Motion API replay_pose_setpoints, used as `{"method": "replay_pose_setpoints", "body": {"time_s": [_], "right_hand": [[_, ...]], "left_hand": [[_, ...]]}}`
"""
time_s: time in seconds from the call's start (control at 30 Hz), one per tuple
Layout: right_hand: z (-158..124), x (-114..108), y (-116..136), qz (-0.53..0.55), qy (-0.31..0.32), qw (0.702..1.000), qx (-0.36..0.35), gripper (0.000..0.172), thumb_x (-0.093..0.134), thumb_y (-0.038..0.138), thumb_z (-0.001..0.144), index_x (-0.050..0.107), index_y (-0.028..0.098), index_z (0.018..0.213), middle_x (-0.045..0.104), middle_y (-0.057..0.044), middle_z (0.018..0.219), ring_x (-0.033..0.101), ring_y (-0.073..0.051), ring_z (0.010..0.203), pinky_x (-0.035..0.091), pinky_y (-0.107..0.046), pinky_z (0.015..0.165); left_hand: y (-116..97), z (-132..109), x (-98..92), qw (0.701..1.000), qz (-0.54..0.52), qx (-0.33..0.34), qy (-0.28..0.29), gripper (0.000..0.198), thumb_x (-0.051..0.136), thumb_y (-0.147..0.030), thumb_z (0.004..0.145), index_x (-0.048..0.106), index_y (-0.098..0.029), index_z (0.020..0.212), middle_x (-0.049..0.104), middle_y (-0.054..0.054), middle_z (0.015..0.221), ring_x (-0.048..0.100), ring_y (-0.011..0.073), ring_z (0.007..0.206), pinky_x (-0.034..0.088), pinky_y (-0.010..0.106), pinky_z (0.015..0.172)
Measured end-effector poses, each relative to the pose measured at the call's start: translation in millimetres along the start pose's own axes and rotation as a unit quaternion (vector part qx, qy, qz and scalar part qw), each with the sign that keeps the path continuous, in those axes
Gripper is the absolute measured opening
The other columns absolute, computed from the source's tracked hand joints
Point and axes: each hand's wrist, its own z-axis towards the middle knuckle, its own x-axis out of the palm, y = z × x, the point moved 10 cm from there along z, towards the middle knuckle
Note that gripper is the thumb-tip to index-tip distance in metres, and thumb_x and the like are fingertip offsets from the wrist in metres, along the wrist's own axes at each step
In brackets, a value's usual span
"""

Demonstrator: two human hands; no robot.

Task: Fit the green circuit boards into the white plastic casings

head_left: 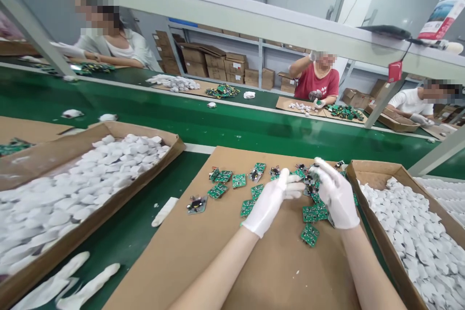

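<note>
Both of my hands wear thin white gloves over a brown cardboard sheet (203,256). My left hand (269,201) has its fingers stretched to the right, above small green circuit boards (239,180). My right hand (337,194) arches over a cluster of boards (315,212) with its fingers apart. No board shows clearly in either hand, though the right fingertips hide part of the cluster. More boards lie scattered on the sheet, some with the component side up, like the one at the left (197,204). A single board (310,235) lies nearest to me.
Cardboard trays of small white wrapped pieces stand at left (160,157) and right (366,167). White gloves (89,288) lie on the green surface at lower left. A white beam (232,7) crosses overhead. Beyond the green belt (225,123), co-workers sit at another bench.
</note>
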Motion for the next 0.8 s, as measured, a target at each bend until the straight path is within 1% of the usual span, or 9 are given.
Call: {"method": "replay_pose_setpoints", "body": {"time_s": [0.07, 0.17, 0.27, 0.33, 0.4, 0.5, 0.57, 0.67, 0.8], "right_hand": [[31.4, -11.2, -12.9, -0.027, -0.05, 0.997, 0.054, 0.06, 0.06, 0.059, 0.083, 0.063, 0.019, 0.127, 0.051, 0.007, 0.048, 0.03, -0.006, 0.037, 0.025, -0.022, 0.036], [86.9, -17.7, -32.0, -0.066, -0.071, 0.991, 0.091, 0.054, 0.063, 0.051, 0.085, 0.064, 0.013, 0.123, 0.064, 0.001, 0.067, 0.045, -0.008, 0.045, 0.037, -0.023, 0.043], [127.4, -22.9, -53.4, -0.103, -0.09, 0.982, 0.131, 0.034, 0.058, 0.038, 0.094, 0.06, 0.015, 0.12, 0.067, -0.006, 0.105, 0.064, -0.015, 0.08, 0.054, -0.031, 0.071], [141.0, -19.3, -66.9, -0.118, -0.066, 0.977, 0.165, 0.027, 0.058, 0.034, 0.095, 0.061, 0.017, 0.116, 0.063, -0.008, 0.117, 0.064, -0.019, 0.098, 0.055, -0.038, 0.083], [144.9, -14.6, -75.3, -0.117, -0.036, 0.974, 0.192, 0.027, 0.059, 0.033, 0.094, 0.061, 0.018, 0.116, 0.061, -0.008, 0.121, 0.062, -0.021, 0.104, 0.054, -0.041, 0.088], [135.1, -7.8, -74.7, -0.071, 0.007, 0.977, 0.201, 0.03, 0.059, 0.035, 0.094, 0.06, 0.016, 0.118, 0.062, -0.008, 0.119, 0.063, -0.02, 0.099, 0.054, -0.04, 0.085], [116.3, -0.5, -68.8, -0.01, 0.045, 0.979, 0.197, 0.035, 0.057, 0.041, 0.093, 0.061, 0.016, 0.117, 0.065, -0.009, 0.113, 0.064, -0.018, 0.086, 0.053, -0.035, 0.076], [70.3, 17.7, -58.1, 0.115, 0.117, 0.968, 0.192, 0.04, 0.051, 0.045, 0.091, 0.064, 0.018, 0.117, 0.069, -0.01, 0.105, 0.057, -0.014, 0.066, 0.046, -0.028, 0.06], [12.8, 37.6, -52.9, 0.267, 0.161, 0.933, 0.182, 0.045, 0.057, 0.03, 0.076, 0.066, 0.021, 0.12, 0.069, -0.008, 0.1, 0.053, -0.014, 0.068, 0.043, -0.027, 0.061]], "left_hand": [[-10.3, 3.9, -33.1, 0.985, 0.136, 0.034, -0.101, 0.062, 0.043, -0.064, 0.087, 0.068, -0.011, 0.106, 0.074, 0.016, 0.099, 0.068, 0.025, 0.086, 0.051, 0.037, 0.085], [-23.1, 7.0, -62.5, 0.91, 0.37, 0.044, -0.18, 0.048, 0.04, -0.041, 0.094, 0.059, -0.012, 0.127, 0.069, 0.016, 0.121, 0.065, 0.0259, 0.108, 0.047, 0.036, 0.097], [-17.2, 13.9, -63.7, 0.869, 0.47, 0.035, -0.15, 0.048, 0.044, -0.024, 0.091, 0.053, -0.008, 0.135, 0.06, 0.021, 0.135, 0.054, 0.0316, 0.127, 0.036, 0.044, 0.109], [-8.4, 17.5, -51.1, 0.848, 0.52, 0.048, -0.092, 0.053, 0.048, -0.01, 0.084, 0.052, -0.01, 0.138, 0.053, 0.02, 0.143, 0.047, 0.0319, 0.133, 0.03, 0.046, 0.113], [2.4, 18.6, -37.2, 0.827, 0.559, 0.057, -0.033, 0.065, 0.048, 0.003, 0.075, 0.053, -0.014, 0.138, 0.048, 0.016, 0.149, 0.044, 0.0316, 0.136, 0.03, 0.045, 0.114], [12.6, 17.7, -26.3, 0.799, 0.599, 0.057, 0.014, 0.071, 0.046, 0.008, 0.071, 0.055, -0.017, 0.137, 0.046, 0.018, 0.15, 0.043, 0.0351, 0.135, 0.033, 0.05, 0.11], [13.4, 17.4, -24.6, 0.783, 0.619, 0.054, 0.022, 0.069, 0.043, 0.007, 0.074, 0.054, -0.017, 0.138, 0.05, 0.022, 0.144, 0.047, 0.037, 0.131, 0.037, 0.053, 0.106], [11.2, 17.6, -26.6, 0.766, 0.642, 0.044, 0.016, 0.063, 0.039, 0.004, 0.08, 0.054, -0.017, 0.138, 0.055, 0.024, 0.132, 0.055, 0.0369, 0.12, 0.042, 0.054, 0.099], [10.9, 18.3, -33.6, 0.757, 0.652, 0.032, -0.003, 0.051, 0.043, -0.002, 0.082, 0.063, -0.019, 0.126, 0.057, 0.02, 0.125, 0.06, 0.0348, 0.111, 0.046, 0.051, 0.094]]}}
